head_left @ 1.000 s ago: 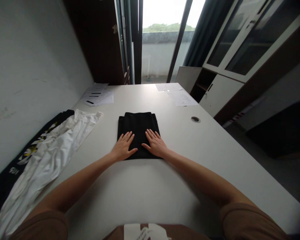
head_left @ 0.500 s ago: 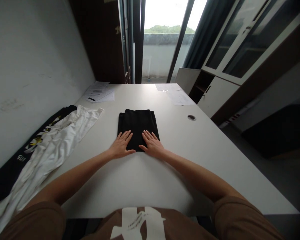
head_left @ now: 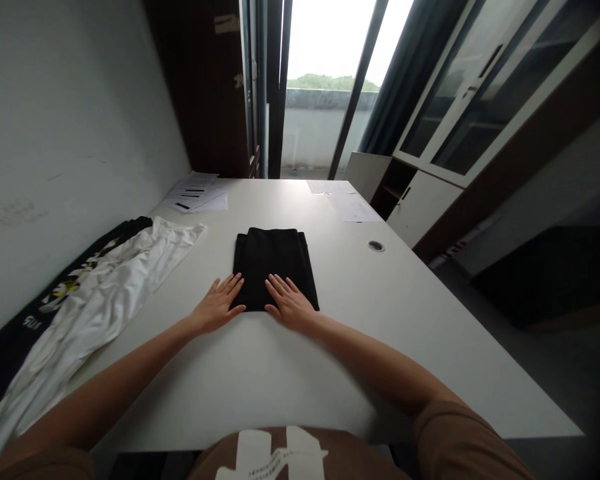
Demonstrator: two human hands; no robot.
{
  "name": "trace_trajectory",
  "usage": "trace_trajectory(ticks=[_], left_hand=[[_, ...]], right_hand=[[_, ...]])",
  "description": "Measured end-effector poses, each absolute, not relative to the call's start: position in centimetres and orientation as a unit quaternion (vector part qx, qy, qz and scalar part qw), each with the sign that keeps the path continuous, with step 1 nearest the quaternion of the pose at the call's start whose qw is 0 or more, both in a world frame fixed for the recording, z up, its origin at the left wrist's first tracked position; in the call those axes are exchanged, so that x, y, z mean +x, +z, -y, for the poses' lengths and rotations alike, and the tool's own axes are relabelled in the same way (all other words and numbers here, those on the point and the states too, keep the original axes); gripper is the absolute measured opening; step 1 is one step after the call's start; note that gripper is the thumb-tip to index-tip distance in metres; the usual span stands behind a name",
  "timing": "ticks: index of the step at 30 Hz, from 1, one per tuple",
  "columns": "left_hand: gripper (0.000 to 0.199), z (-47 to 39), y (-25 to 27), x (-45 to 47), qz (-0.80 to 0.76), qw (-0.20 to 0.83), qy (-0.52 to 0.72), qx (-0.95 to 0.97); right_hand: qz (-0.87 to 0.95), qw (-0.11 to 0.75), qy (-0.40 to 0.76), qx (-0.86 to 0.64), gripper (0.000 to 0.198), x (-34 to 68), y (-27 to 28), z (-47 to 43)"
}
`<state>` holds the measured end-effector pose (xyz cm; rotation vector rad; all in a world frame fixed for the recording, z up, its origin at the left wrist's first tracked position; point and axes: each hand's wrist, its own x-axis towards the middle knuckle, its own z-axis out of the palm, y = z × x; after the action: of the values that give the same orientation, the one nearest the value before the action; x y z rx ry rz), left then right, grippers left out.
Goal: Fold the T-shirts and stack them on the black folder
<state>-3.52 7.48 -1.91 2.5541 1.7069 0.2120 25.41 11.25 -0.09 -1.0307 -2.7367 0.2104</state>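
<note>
A black garment (head_left: 275, 260), folded into a rough rectangle, lies flat on the white table (head_left: 260, 373); its exact kind does not show. Fingers spread, my left hand (head_left: 217, 307) rests at its near left corner, with the fingertips on or beside the cloth's edge. My right hand (head_left: 291, 303) lies flat on the near part of the cloth, its fingers stretched forward and apart. Neither hand grips anything.
Along the left wall, a white garment (head_left: 125, 287) lies partly over a black printed garment (head_left: 15, 333). Papers (head_left: 200, 193) sit at the far left corner, more sheets (head_left: 347, 200) at the far right. A round cable hole (head_left: 377, 246) is on the right. Cabinets (head_left: 430, 207) stand beyond.
My left hand has slid leftward to the folded garment's edge. My right hand has shifted slightly left over the cloth. The camera view has tilted a little upward.
</note>
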Motion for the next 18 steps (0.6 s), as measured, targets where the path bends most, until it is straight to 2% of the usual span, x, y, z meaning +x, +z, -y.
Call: trace_trajectory(ticks=[5, 9, 13, 18], left_hand=[[0.082, -6.7, -1.9, -4.3, -0.569, 0.037, 0.074, 0.818], [0.084, -6.9, -2.1, -4.4, -0.573, 0.043, 0.076, 0.815], [0.084, -6.8, -2.5, -4.7, -0.572, 0.043, 0.069, 0.816], [0.076, -6.2, -2.3, -4.7, -0.569, 0.04, 0.058, 0.819]], right_hand=[[0.915, 0.079, 0.083, -0.386, 0.075, 28.1, -0.1, -13.3], [0.895, 0.097, 0.078, -0.428, 0.081, 25.1, -0.2, -14.0], [0.911, 0.104, 0.071, -0.394, 0.083, 23.3, -0.7, -15.4], [0.849, 0.066, 0.045, -0.523, 0.077, 27.1, -1.0, -20.5]])
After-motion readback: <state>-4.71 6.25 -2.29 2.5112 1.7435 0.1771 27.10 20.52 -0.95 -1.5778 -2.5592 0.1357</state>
